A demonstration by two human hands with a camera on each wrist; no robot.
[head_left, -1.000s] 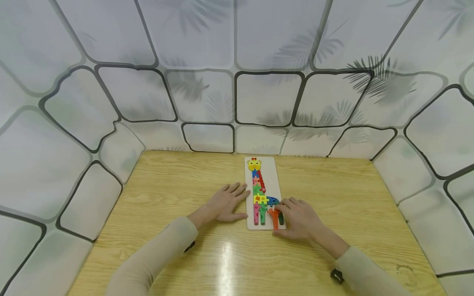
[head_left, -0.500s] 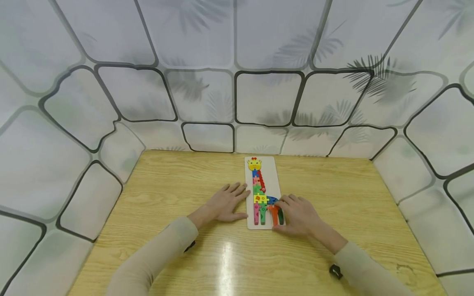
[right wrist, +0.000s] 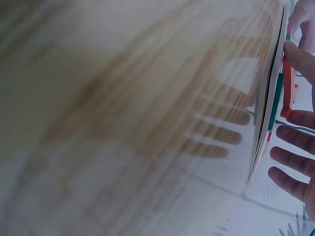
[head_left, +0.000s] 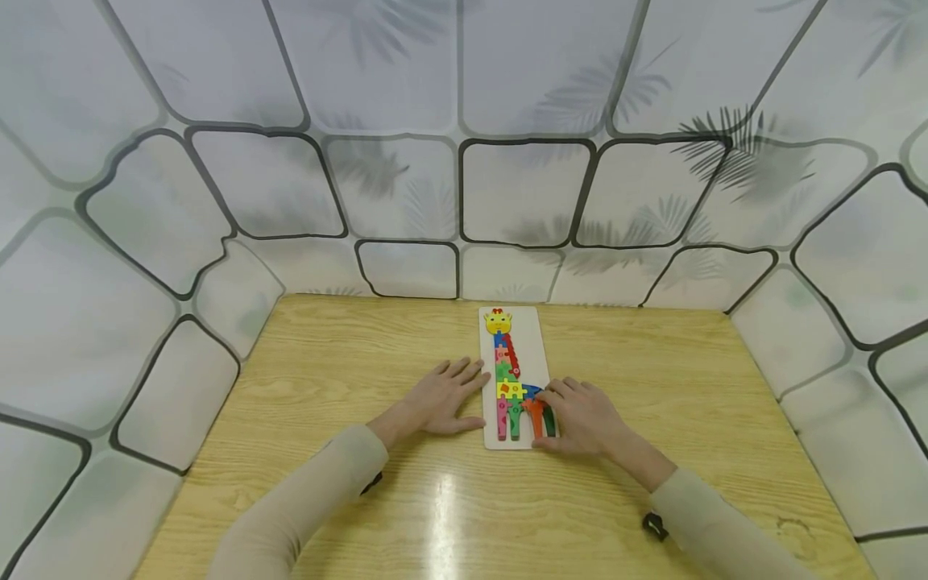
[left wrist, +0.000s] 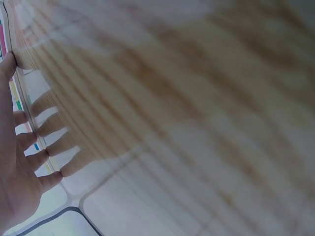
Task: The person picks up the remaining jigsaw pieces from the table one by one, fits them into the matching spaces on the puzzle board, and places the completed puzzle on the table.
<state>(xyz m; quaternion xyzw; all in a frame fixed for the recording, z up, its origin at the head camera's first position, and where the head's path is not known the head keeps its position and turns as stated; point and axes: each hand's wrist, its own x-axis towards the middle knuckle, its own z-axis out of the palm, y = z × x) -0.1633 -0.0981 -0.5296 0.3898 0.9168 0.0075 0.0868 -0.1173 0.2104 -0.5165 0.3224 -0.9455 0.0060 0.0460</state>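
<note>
A giraffe jigsaw puzzle of coloured pieces lies on a white board (head_left: 535, 346), the yellow head (head_left: 498, 323) at the far end. My right hand (head_left: 589, 420) is at the board's near right corner. In the right wrist view its thumb and index finger pinch the orange leg piece (right wrist: 288, 91) at its two ends; the other fingers extend past it. The orange piece sits between the green leg piece (head_left: 515, 420) and the dark green leg piece (head_left: 549, 422), just below the blue piece (head_left: 532, 392). My left hand (head_left: 445, 400) lies spread, its fingertips at the board's left edge.
The board rests on a wood-grain table (head_left: 348, 362), which reflects light near the front. A pale wall (head_left: 406, 193) with dark stone outlines and leaf prints encloses the back and both sides.
The orange leg piece has slid slightly away from me, up to the blue piece. My right hand has shifted a little forward and left with it. The left hand has stayed still.
</note>
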